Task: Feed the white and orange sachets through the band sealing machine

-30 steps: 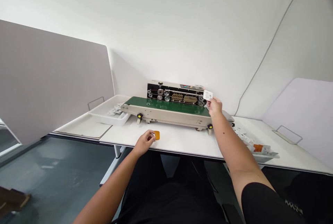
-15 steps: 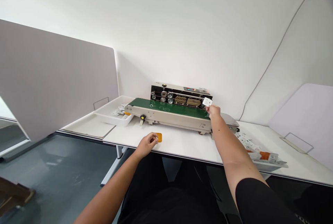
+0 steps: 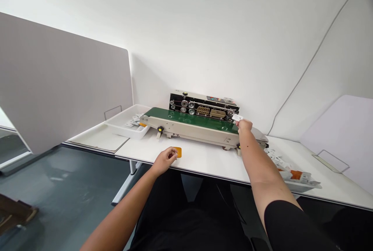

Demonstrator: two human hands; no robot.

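My right hand [image 3: 244, 126] pinches a small white printed packet [image 3: 237, 117] at the right end of a band sealing machine [image 3: 204, 101]. The packet is tilted nearly flat, close to the rollers and above the green conveyor belt [image 3: 192, 119]. My left hand [image 3: 165, 159] rests at the table's front edge with its fingers curled at a small orange square piece [image 3: 179, 152]. The fingers cover part of that piece, and its exact kind is unclear.
A white plastic bin [image 3: 118, 129] with several white packets stands left of the machine. At the right, a second bin [image 3: 303, 185] holds many white packets and something orange. Grey partitions [image 3: 72, 84] flank the table [image 3: 201, 161]. A cable [image 3: 314, 53] runs down the wall.
My right hand has moved slightly right and down with the packet, which now lies flatter. My left hand stays by the orange piece. The view has shifted a little.
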